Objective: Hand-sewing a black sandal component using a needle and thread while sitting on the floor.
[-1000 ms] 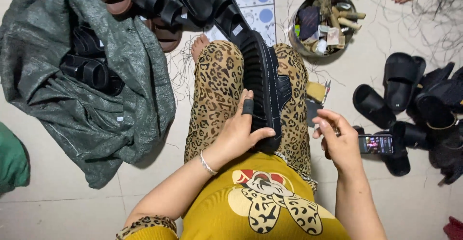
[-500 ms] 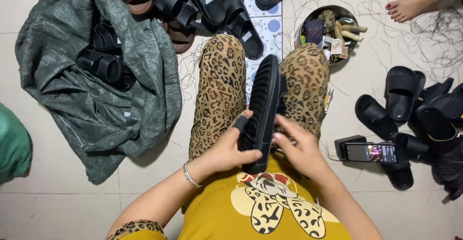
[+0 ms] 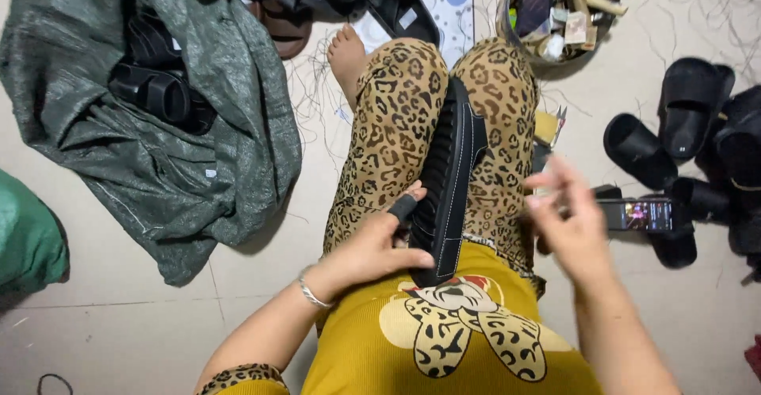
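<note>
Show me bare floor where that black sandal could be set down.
Bare tile lies in front of the grey-green sack, beside the left hand holding the black sandal. More bare tile lies below the phone. Crowded: the sandal pile on the right.

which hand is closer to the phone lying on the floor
Right. The right hand hovers just beside the phone; the left hand grips the black sandal on the lap.

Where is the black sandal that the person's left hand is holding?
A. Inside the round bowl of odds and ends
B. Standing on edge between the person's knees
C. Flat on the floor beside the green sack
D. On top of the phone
B: the left hand grips the near end of the black sandal, which stands on edge between the leopard-print knees.
</note>
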